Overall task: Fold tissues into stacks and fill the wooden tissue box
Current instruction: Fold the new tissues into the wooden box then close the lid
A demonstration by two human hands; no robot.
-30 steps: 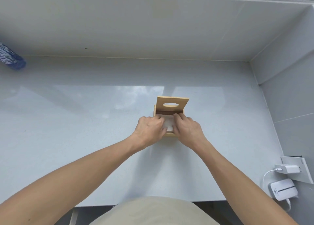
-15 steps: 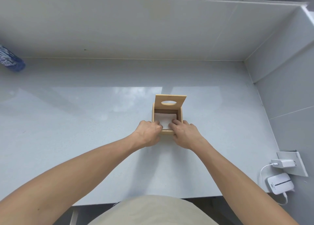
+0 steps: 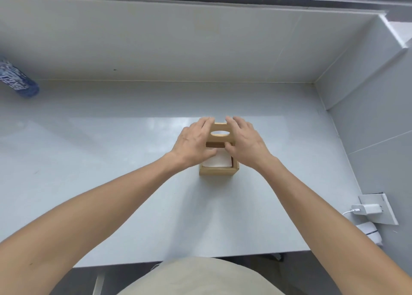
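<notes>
bottle (image 3: 16, 80): cut by left edge | fingers (image 3: 206, 122): motion-blurred

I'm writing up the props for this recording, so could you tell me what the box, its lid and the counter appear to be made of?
The box and its lid look like light, unvarnished wood or bamboo: a matte tan face with a clean-cut oval slot. The counter seems to be pale grey polished stone or a solid composite, as it glossily reflects the window; which one is unclear.

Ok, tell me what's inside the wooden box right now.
A white stack of folded tissues fills the wooden box. Both hands, left and right, at the slotted lid, cover the back part; how deep the stack goes is hidden by the walls.
</notes>
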